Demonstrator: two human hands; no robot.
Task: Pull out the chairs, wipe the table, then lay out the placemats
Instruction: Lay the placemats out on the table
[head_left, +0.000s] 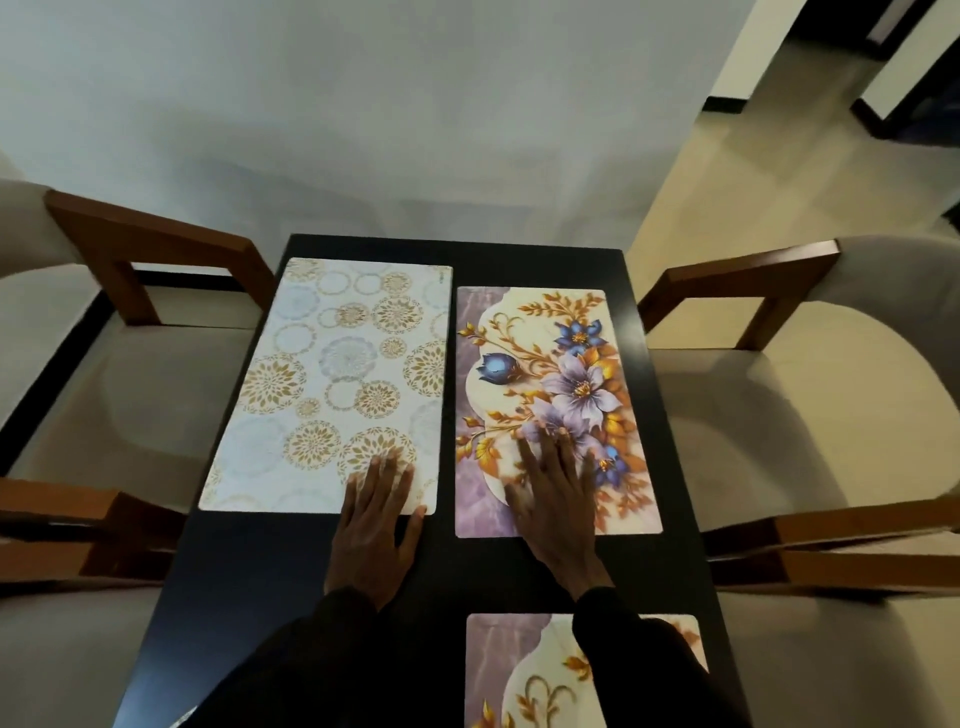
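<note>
Three placemats lie on a black table. A white placemat with gold circle patterns covers the far left part. My left hand rests flat on its near right corner, fingers straight. A purple floral placemat lies to its right, set slightly nearer to me. My right hand presses flat on its near end, fingers spread. A second purple floral placemat lies at the near right; my right sleeve covers part of it.
Cushioned wooden chairs stand pulled out on both sides: one at the left, one at the right, and two nearer ones at the frame edges. A white wall is behind the table's far end. Tiled floor runs off to the upper right.
</note>
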